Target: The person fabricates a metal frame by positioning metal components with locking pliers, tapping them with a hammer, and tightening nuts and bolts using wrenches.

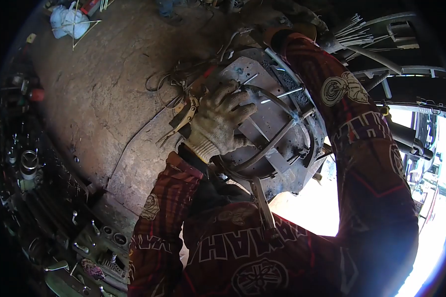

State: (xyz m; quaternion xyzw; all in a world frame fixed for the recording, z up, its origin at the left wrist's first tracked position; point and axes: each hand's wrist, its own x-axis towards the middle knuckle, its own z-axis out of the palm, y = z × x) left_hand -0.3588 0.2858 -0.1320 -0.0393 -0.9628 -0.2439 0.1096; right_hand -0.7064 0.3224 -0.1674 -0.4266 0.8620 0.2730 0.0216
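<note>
My left hand (219,121), in a grey knit work glove, reaches over a small metal worktable (250,67) with its fingers spread. It lies at the left side of a round frame of bent metal bar (275,141); whether it presses on the frame cannot be made out. Flat metal strips (255,127) cross inside the ring. Against the wrist side of the glove are locking pliers (187,118). Two thin rods (282,95) lie on the plate. My right hand (302,32) is stretched to the table's far side, dark and partly hidden, its fingers unclear.
A bundle of thin rods (354,35) and curved metal frames (401,69) stand at the upper right. A cable (134,141) runs across the dirt floor (94,99). Machinery with levers (89,242) lines the lower left. A white bag (68,22) sits at the upper left.
</note>
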